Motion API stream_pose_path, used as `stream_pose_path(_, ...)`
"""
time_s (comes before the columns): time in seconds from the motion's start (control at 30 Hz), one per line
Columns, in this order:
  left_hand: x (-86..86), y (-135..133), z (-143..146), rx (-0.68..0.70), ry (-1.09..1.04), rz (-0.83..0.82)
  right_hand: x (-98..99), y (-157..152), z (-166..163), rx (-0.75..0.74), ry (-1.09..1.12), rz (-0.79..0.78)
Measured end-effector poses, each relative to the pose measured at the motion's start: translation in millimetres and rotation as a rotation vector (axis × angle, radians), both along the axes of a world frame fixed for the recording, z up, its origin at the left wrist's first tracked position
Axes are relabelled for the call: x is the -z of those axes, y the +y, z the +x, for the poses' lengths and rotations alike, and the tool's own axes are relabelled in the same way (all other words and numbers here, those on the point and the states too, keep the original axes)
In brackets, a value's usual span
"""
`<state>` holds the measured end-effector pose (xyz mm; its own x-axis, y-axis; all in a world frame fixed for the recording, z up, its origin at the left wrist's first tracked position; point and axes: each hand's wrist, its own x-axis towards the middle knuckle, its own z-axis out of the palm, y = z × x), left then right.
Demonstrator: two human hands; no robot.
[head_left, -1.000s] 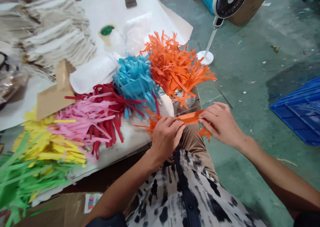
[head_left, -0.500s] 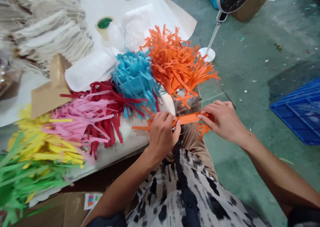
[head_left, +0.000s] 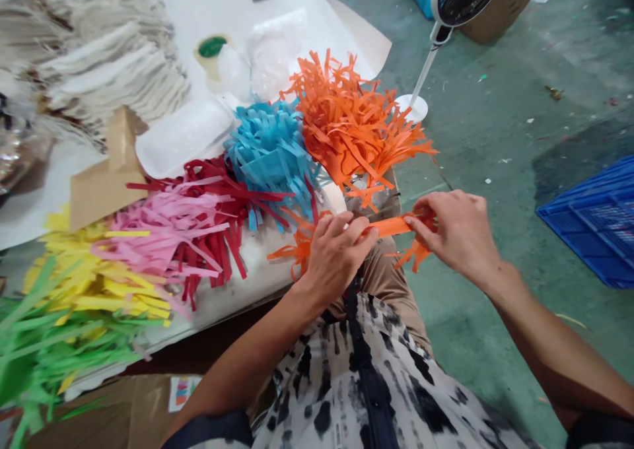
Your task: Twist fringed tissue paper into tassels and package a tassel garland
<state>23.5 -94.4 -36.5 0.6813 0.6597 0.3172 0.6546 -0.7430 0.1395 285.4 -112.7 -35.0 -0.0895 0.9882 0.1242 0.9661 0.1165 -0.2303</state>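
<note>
An orange paper tassel [head_left: 393,226] is stretched between my two hands above my lap. My left hand [head_left: 337,254] is closed on its left part, and fringed strips stick out beyond the fingers. At the other end, my right hand [head_left: 453,234] pinches it between thumb and fingers, with more strips hanging below. Just past my hands lies a heap of orange tassels [head_left: 351,125]. Blue tassels [head_left: 270,148] sit to its left, then dark red tassels [head_left: 232,205] and pink tassels [head_left: 168,228].
Yellow tassels [head_left: 94,277] and green tassels [head_left: 64,350] lie at the table's near left. A white tray [head_left: 183,138], brown card [head_left: 106,185] and stacked cream bundles [head_left: 109,72] are behind. A fan [head_left: 440,36] and a blue crate [head_left: 594,218] stand on the floor at right.
Both hands have shifted slightly right with the orange tassel. My left hand has turned and its fingers now cover more of the strip; my right hand has risen a little.
</note>
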Motion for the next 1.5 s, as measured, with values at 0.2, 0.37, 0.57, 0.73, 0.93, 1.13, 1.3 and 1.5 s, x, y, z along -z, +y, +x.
stream_pose_path(0.2,-2.0,0,7,0.094,0.129,0.046,-3.4,-26,7,-0.01,-0.054,0.294)
stream_pose_path(0.37,-0.3,-4,6,0.107,0.165,0.079,13.0,-42,-24,-0.446,-0.011,0.231)
stream_pose_path(0.57,-4.6,-10,-38,0.094,0.017,0.039,28.9,-40,-9,-0.399,-0.021,0.295)
stream_pose_path(0.73,-19.4,-15,-36,-0.035,-0.122,0.109,26.3,-36,-9,-0.397,0.007,0.382)
stream_pose_path(0.93,3.3,-24,0,0.113,-0.076,-0.003,30.5,-40,-4,-0.444,0.003,0.422)
stream_pose_path(1.13,6.5,-18,-7,-0.005,-0.209,-0.197,27.3,-35,-5,-0.282,0.082,0.264)
stream_pose_path(1.3,-4.1,-1,-9,-0.155,-0.139,-0.283,14.6,-30,-13,-0.176,0.088,0.126)
stream_pose_path(1.5,-5.0,6,-7,-0.225,-0.08,-0.313,5.0,-22,-21,-0.124,0.018,0.045)
